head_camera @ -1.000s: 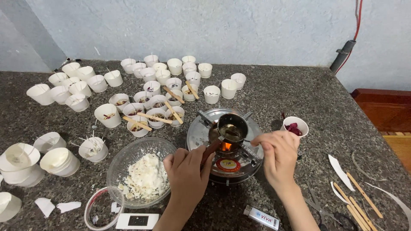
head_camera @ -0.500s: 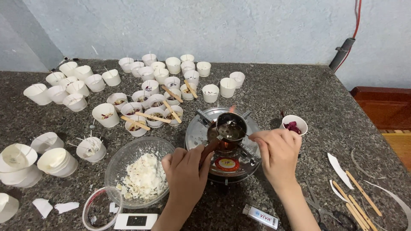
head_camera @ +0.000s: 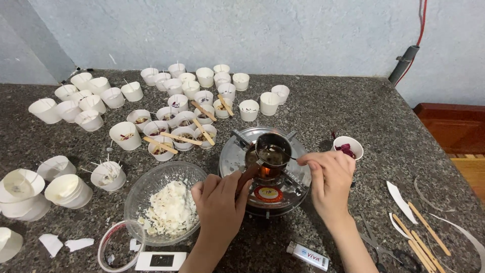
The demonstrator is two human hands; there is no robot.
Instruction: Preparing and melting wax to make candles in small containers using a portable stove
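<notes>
Since half a second ago I see the flame drop back under the small metal pot (head_camera: 273, 149) on the stove (head_camera: 266, 174). My left hand (head_camera: 218, 200) stays wrapped round its wooden handle; my right hand (head_camera: 329, 178) pinches a thin stirrer, barely visible. A white lighter (head_camera: 308, 256) with red lettering lies on the counter (head_camera: 353, 108)

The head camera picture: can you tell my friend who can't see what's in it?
A left hand holds the handle of a small metal pot over a lit burner while the right hand stirs it. Nearby sit a glass bowl of white flakes and many white cups.
</notes>
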